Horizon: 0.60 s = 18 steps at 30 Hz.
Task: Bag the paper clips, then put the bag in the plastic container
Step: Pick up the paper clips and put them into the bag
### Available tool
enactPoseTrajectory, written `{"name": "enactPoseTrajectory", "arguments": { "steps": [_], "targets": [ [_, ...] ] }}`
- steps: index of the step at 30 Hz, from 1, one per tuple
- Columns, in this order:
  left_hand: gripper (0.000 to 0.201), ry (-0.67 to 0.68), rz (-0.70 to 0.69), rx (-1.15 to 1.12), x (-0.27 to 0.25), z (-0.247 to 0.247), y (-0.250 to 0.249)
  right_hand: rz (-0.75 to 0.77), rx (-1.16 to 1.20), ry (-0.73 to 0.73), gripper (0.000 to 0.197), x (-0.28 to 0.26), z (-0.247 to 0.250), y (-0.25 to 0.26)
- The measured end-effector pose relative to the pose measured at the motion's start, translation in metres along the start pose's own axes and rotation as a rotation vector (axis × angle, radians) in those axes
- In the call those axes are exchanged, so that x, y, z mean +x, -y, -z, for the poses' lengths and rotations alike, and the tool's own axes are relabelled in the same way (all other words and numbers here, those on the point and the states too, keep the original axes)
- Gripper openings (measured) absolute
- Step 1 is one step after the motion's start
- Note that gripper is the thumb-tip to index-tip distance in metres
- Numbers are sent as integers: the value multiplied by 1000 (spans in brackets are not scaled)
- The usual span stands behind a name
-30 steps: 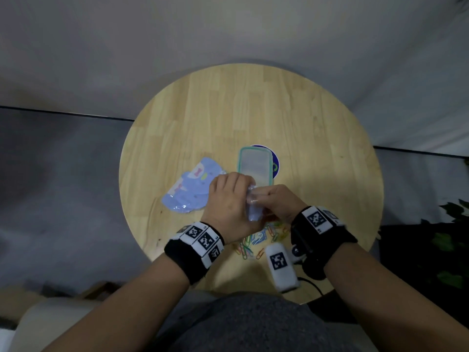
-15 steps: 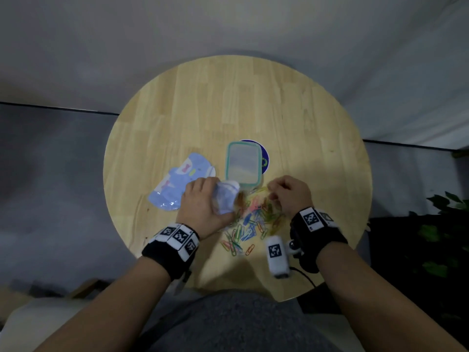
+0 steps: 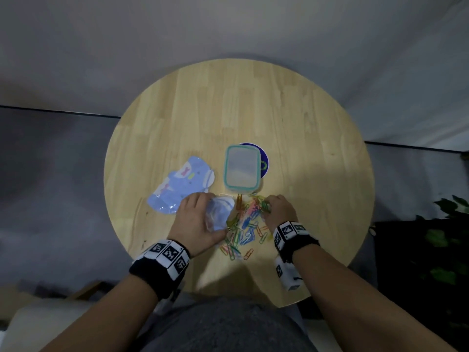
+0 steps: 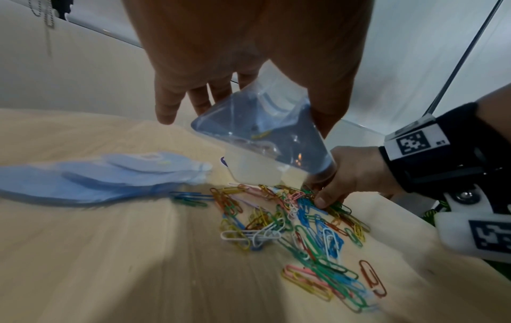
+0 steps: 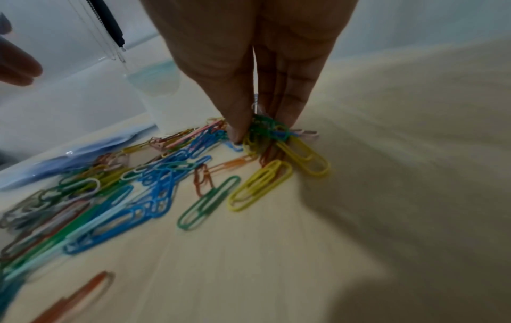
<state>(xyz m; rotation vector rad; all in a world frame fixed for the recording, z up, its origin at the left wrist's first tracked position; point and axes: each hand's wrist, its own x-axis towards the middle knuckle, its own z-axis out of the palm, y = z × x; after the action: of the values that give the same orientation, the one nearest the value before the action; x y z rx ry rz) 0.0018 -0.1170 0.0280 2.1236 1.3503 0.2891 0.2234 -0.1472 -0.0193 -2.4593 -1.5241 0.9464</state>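
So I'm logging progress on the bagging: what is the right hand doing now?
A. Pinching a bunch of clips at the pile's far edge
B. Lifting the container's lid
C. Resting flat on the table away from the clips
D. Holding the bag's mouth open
A: the right hand has its fingers closed round a tangle of clips on the table, while the left hand holds the bag.

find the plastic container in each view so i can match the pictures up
Head: the plastic container, teal-rimmed, sits mid-table just beyond the paper clips.
Left wrist: only its pale lower body shows at centre, partly behind the bag that the left hand holds.
Right wrist: upper left, blurred, teal rim behind the clips.
Shared landmark: the stack of blue bags, left of the container.
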Motion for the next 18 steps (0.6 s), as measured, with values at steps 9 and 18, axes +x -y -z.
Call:
{"name": "enactPoseTrajectory", "arguments": {
  "steps": [9,18],
  "targets": [
    [77,79,23,64,7,-15,1,-170,363,-142,17,-15,26,6],
    [84,-16,-41,17,23,-20,-30,-127,1112,-115,22,-44,69,70]
  ]
}}
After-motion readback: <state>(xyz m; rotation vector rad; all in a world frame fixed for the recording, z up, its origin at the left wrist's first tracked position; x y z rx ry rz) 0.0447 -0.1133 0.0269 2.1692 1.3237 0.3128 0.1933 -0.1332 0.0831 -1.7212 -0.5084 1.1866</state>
